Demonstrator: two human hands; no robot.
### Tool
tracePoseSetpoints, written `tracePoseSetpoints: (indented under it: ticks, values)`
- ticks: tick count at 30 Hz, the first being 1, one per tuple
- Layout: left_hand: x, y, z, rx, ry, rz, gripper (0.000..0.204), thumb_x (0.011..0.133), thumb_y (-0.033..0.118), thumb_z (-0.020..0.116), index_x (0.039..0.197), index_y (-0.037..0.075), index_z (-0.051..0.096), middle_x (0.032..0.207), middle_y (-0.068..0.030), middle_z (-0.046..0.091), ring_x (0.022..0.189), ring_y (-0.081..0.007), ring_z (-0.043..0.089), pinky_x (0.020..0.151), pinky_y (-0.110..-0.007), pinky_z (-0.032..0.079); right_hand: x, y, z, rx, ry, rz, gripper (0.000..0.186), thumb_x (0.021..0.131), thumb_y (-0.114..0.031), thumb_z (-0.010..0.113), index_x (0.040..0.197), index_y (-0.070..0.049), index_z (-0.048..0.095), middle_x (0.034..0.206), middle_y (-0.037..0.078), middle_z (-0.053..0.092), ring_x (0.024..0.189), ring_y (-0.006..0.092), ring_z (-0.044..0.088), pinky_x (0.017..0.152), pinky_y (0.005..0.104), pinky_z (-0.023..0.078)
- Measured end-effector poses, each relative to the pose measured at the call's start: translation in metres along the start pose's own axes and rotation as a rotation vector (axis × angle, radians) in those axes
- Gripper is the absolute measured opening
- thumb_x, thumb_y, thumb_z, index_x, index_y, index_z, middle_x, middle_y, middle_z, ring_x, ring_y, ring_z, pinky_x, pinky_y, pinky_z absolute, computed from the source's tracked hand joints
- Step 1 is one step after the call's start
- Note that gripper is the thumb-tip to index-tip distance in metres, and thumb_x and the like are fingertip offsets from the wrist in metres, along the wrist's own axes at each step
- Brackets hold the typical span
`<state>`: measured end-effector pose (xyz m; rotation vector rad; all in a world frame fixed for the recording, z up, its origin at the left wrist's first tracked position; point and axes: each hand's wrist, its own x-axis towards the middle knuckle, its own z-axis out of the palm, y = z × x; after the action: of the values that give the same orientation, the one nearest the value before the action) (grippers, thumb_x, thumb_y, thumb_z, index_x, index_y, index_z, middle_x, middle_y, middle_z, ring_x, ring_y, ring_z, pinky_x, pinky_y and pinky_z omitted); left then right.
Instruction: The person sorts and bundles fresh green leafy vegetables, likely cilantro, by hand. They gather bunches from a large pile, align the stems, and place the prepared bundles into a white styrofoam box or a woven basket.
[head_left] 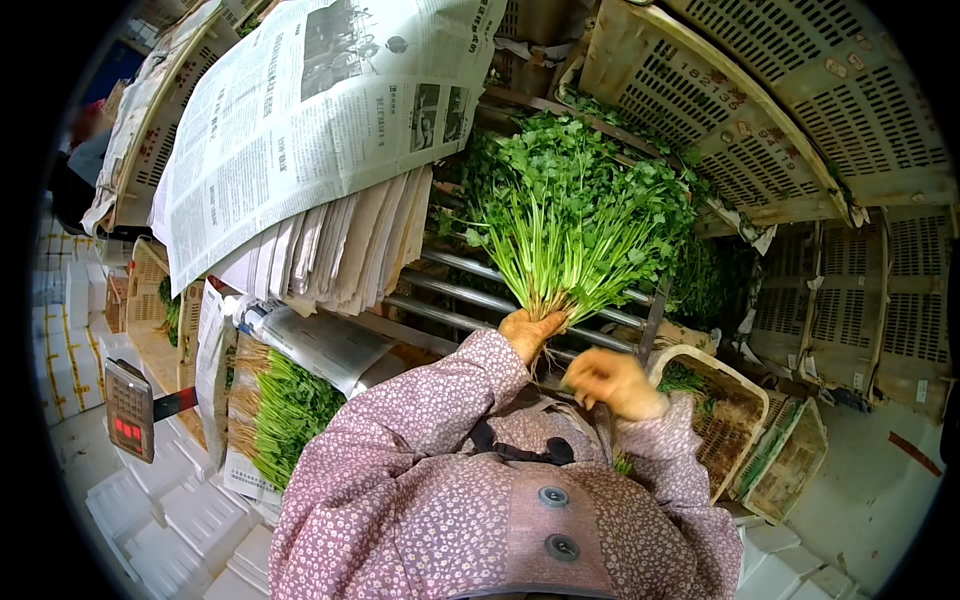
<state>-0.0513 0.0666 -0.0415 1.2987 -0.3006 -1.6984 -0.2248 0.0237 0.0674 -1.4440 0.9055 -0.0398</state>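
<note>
Centre frame: left hand (528, 334) pinches herbs (572, 205) at the base, apparently for bunching; right hand (618, 384) blurred, fingers' state unclear.

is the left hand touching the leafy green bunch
Touching: the head view plainly shows the left hand closed around the lower end of the leafy green bunch.

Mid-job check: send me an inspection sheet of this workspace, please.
Surface: metal bars, partly covered by greens and paper.
Job's things: leafy green bunch, leaves pointing away from the person, roots nearest.
Clutter: newspaper stack at left; second pile of greens lower left.
Hands: left hand grips the bunch's root end; right hand is beside it, blurred, grip unclear.
Cables: nothing seen.
Surroundings: slotted crates at right; red-lit display unit and white boxes at left.
</note>
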Motion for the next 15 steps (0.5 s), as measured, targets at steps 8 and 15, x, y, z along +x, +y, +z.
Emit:
tracePoseSetpoints:
  ticks: [8, 15]
  values:
    - [0.004, -0.009, -0.010, 0.261, 0.044, 0.042, 0.040, 0.095, 0.033, 0.055, 0.112, -0.003, 0.059, 0.096, -0.0099, 0.066, 0.084, -0.0188, 0.061, 0.080, -0.031, 0.049, 0.088, 0.012, -0.008, -0.807, 0.707, -0.430, 0.035, 0.082, -0.027, 0.070, 0.109, -0.006, 0.062, 0.070, 0.005, 0.061, 0.055, 0.0182, 0.058, 0.053, 0.0306, 0.052]
    - [-0.013, 0.015, -0.002, 0.043, -0.001, -0.034, 0.057, 0.092, 0.052, 0.051, 0.109, -0.003, 0.057, 0.083, -0.0094, 0.063, 0.070, -0.0180, 0.059, 0.063, -0.030, 0.049, 0.055, 0.013, 0.008, -0.541, 0.642, -0.509, 0.014, 0.078, -0.015, 0.069, 0.086, -0.005, 0.063, 0.074, 0.010, 0.062, 0.064, 0.0231, 0.061, 0.056, 0.0334, 0.047]
